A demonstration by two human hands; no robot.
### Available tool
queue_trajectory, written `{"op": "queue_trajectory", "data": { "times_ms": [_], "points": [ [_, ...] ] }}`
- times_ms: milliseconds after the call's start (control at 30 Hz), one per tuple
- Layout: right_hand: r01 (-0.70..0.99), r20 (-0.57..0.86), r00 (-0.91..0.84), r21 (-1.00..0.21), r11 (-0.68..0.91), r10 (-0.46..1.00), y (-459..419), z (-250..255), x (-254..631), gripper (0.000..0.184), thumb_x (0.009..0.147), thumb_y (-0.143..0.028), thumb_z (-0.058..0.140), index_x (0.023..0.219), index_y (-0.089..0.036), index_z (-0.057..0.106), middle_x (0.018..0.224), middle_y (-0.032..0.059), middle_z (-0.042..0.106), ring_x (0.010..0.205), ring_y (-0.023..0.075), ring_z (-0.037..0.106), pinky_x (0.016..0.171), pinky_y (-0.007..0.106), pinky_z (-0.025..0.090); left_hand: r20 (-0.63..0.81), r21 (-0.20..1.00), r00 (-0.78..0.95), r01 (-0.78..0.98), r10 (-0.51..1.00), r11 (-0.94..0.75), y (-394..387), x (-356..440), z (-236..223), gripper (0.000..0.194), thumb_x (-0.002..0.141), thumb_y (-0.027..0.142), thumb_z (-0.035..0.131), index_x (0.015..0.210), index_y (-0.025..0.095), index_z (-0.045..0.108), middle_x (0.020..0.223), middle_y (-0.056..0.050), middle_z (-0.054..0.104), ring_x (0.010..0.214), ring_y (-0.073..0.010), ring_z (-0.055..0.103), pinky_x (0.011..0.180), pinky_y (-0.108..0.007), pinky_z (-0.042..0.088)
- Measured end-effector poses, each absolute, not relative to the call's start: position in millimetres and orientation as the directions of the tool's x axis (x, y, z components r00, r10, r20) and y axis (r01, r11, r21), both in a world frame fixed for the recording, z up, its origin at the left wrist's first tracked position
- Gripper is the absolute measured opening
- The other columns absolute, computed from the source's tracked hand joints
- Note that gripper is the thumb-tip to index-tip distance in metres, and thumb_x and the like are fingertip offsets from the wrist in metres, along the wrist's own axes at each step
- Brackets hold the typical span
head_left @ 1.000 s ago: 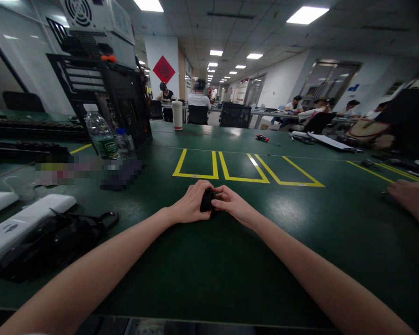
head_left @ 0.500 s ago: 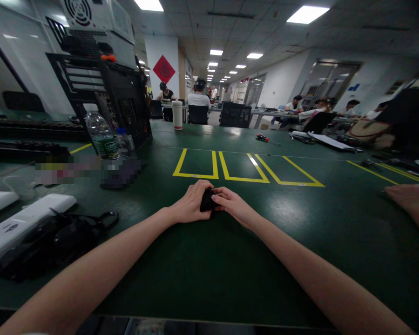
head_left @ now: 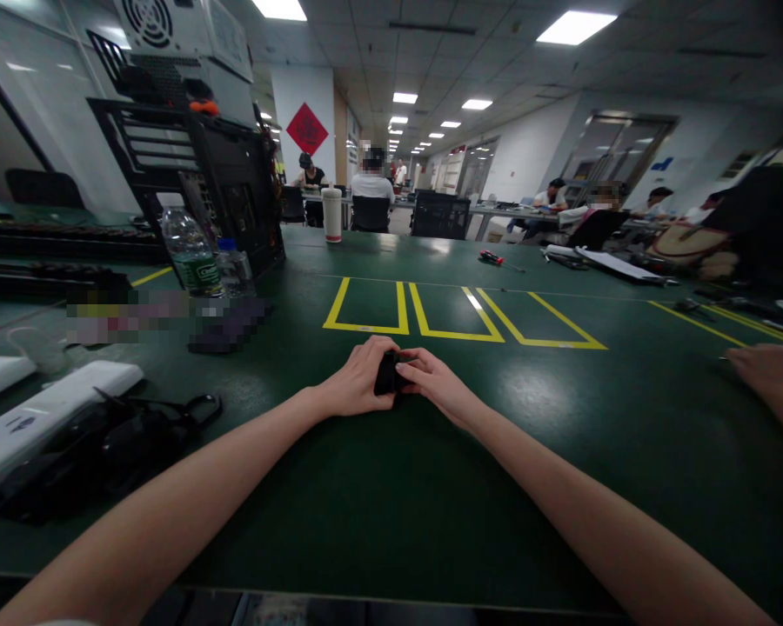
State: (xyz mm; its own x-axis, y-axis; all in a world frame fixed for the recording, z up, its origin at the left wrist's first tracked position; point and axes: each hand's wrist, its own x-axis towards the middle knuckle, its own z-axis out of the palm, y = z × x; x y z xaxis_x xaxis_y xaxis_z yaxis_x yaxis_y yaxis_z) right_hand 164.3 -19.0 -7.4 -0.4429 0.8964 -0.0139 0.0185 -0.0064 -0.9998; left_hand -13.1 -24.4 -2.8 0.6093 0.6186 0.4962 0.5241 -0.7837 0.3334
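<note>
A small black block-like object [head_left: 386, 374] is between my two hands at the middle of the green table [head_left: 391, 504]; its exact kind does not show. My left hand [head_left: 363, 378] wraps it from the left, fingers over the far side and thumb on the near side. From the right, my right hand [head_left: 431, 379] pinches its edge with thumb and fingers. Both hands stay low over the tabletop. Just beyond them lie frames of yellow tape [head_left: 457, 334] stuck to the table.
On the left are a white power strip [head_left: 58, 417], a black cabled item [head_left: 137, 435], a water bottle [head_left: 189, 248] and an open computer case [head_left: 228, 183]. Farther back stand a white tumbler [head_left: 331, 215] and a red screwdriver [head_left: 491, 257]. Another person's hand [head_left: 773, 374] rests at right.
My hands and the black object hold nearly the same place. The other person's hand at the right edge has shifted slightly rightward.
</note>
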Motion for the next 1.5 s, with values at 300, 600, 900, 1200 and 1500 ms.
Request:
{"op": "queue_trajectory", "data": {
  "times_ms": [300, 600, 900, 1200, 1500],
  "points": [
    [0.008, 0.039, -0.504, -0.999, 0.049, 0.863, -21, -5, 170, 0.033, 0.067, -0.028, 0.066, 0.094, -0.024, 0.048, 0.093, 0.0010, 0.053, 0.088, 0.0166, 0.053, 0.077, 0.035, 0.045, 0.495, 0.350, 0.601, 0.524, 0.628, -0.777, -25, -14, -3, 0.060, 0.065, 0.023, 0.061, 0.114, 0.019, 0.028, 0.111, -0.010, 0.039, 0.102, -0.0259, 0.041, 0.085, -0.041, 0.036],
    [0.057, -0.011, -0.437, -0.998, 0.015, 0.899, -17, -10, 164, 0.028, 0.074, -0.036, 0.057, 0.096, -0.021, 0.049, 0.088, 0.0026, 0.054, 0.082, 0.0149, 0.053, 0.068, 0.029, 0.045, 0.500, 0.324, 0.612, 0.523, 0.612, -0.788, -23, -13, -4, 0.060, 0.064, 0.022, 0.061, 0.114, 0.018, 0.028, 0.111, -0.010, 0.039, 0.102, -0.0248, 0.041, 0.086, -0.038, 0.036],
    [0.042, 0.045, -0.498, -0.996, 0.076, 0.866, -22, -1, 170, 0.032, 0.066, -0.025, 0.067, 0.092, -0.024, 0.049, 0.093, 0.0006, 0.053, 0.090, 0.0157, 0.053, 0.076, 0.032, 0.045, 0.496, 0.331, 0.607, 0.529, 0.621, -0.781, -24, -13, -5, 0.060, 0.064, 0.023, 0.061, 0.113, 0.018, 0.029, 0.111, -0.010, 0.039, 0.102, -0.0247, 0.041, 0.085, -0.038, 0.036],
    [0.132, 0.006, -0.409, -0.989, 0.066, 0.912, -20, -5, 164, 0.028, 0.073, -0.036, 0.057, 0.095, -0.020, 0.049, 0.089, 0.0035, 0.054, 0.080, 0.0151, 0.053, 0.063, 0.028, 0.048, 0.494, 0.329, 0.610, 0.529, 0.620, -0.782, -24, -13, -3, 0.061, 0.065, 0.022, 0.061, 0.115, 0.019, 0.027, 0.112, -0.010, 0.039, 0.102, -0.0253, 0.041, 0.085, -0.039, 0.037],
    [0.108, 0.046, -0.521, -0.987, 0.120, 0.852, -22, 1, 172, 0.040, 0.063, -0.023, 0.069, 0.097, -0.024, 0.046, 0.094, 0.0010, 0.052, 0.085, 0.0152, 0.055, 0.074, 0.033, 0.048, 0.478, 0.344, 0.606, 0.537, 0.636, -0.771, -24, -13, -3, 0.059, 0.064, 0.024, 0.061, 0.113, 0.020, 0.028, 0.111, -0.010, 0.039, 0.100, -0.0254, 0.042, 0.084, -0.040, 0.037]
  ]
}}
